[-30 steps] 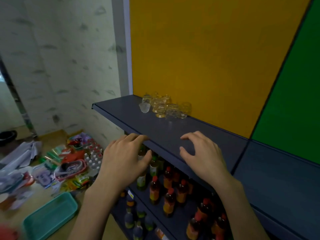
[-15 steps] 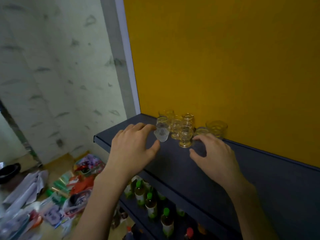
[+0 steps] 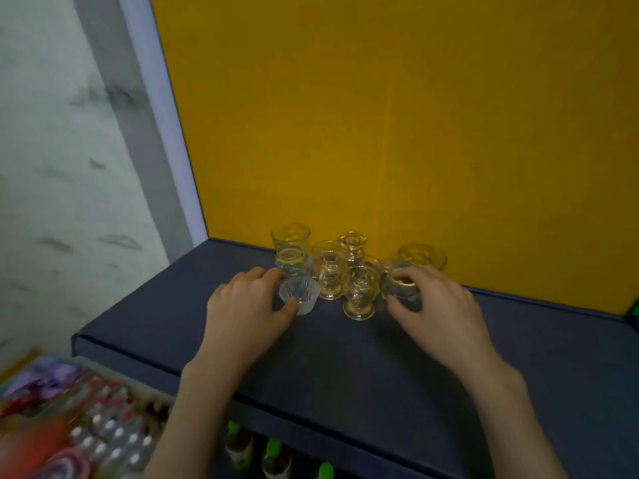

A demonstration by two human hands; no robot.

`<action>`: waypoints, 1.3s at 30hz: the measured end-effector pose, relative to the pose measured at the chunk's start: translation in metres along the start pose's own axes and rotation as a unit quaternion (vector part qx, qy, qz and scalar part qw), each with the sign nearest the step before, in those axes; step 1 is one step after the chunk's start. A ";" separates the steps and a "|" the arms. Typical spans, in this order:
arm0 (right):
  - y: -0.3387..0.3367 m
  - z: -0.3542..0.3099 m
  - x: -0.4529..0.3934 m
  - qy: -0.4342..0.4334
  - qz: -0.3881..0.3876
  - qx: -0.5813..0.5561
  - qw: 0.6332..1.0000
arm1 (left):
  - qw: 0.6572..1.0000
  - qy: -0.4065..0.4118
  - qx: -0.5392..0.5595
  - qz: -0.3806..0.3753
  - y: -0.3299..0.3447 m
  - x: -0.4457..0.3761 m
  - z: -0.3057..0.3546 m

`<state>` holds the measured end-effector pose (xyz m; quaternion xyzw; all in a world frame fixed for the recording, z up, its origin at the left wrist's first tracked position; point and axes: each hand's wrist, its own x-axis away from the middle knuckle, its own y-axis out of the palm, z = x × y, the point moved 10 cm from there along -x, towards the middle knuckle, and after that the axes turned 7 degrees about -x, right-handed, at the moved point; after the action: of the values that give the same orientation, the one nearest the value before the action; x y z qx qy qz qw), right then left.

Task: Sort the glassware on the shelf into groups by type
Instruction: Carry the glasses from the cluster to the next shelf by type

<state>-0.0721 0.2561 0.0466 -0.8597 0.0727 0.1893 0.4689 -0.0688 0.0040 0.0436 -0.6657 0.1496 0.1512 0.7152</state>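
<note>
Several small clear glasses stand clustered at the back of the dark blue shelf (image 3: 332, 357), against the yellow panel. My left hand (image 3: 247, 311) wraps a small ribbed frosted cup (image 3: 299, 294) at the cluster's front left. My right hand (image 3: 437, 307) closes around a short clear tumbler (image 3: 401, 290) at the front right. Between them stand a footed glass (image 3: 359, 295) and a footed glass (image 3: 329, 269). Behind are a straight tumbler (image 3: 291, 248), a small stemmed glass (image 3: 352, 245) and a wide tumbler (image 3: 422, 256).
The shelf's left end and front edge drop to a lower shelf with green-capped bottles (image 3: 273, 454). Packaged goods (image 3: 86, 426) lie on the floor at lower left. A white wall stands at left, and a green panel edge (image 3: 634, 312) shows at far right.
Both hands moved forward from the shelf's front edge to the glasses. The left hand closed on the ribbed cup and the right on the short tumbler. The view came closer.
</note>
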 end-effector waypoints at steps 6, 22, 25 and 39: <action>0.023 -0.023 -0.006 0.076 0.023 0.032 0.996 | 0.995 0.078 0.037 -0.049 0.044 -0.029 -0.024; 0.057 -0.030 0.011 0.174 0.060 -0.074 0.980 | 0.971 0.162 0.135 -0.109 0.095 -0.028 -0.012; 0.065 -0.037 0.010 0.163 0.030 -0.185 0.969 | 0.971 0.154 0.151 -0.102 0.092 -0.025 -0.014; 0.070 -0.018 0.000 0.189 0.070 -0.111 0.973 | 0.939 0.024 0.314 -0.136 0.103 -0.031 -0.023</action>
<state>-0.0888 0.2030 0.0009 -0.9192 0.1985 0.0627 0.3343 -0.1402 -0.0123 -0.0388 -0.4248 0.1143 -0.0181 0.8979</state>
